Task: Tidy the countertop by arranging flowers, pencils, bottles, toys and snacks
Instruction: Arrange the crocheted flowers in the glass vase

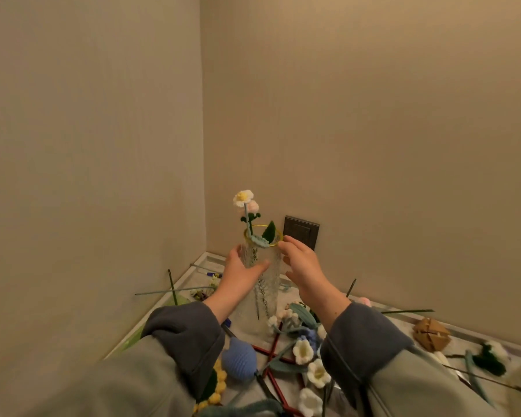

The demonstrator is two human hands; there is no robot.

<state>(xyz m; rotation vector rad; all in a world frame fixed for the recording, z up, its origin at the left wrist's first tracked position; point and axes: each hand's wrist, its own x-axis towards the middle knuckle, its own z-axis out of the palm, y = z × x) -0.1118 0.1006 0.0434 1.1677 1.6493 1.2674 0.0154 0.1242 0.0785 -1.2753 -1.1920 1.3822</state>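
Our left hand [242,273] wraps the clear vase [260,284] holding a white flower [243,198]; our right hand [301,266], fingers spread, touches its rim.

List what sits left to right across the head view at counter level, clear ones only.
Blue knitted ball → left hand → glass vase → right hand → white knitted flower → brown wooden toy → dark green and white flower.

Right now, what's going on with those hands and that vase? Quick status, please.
Left hand gripping glass vase; right hand open, fingertips at the rim. Two crochet flowers in. Loose flowers crowd the base.
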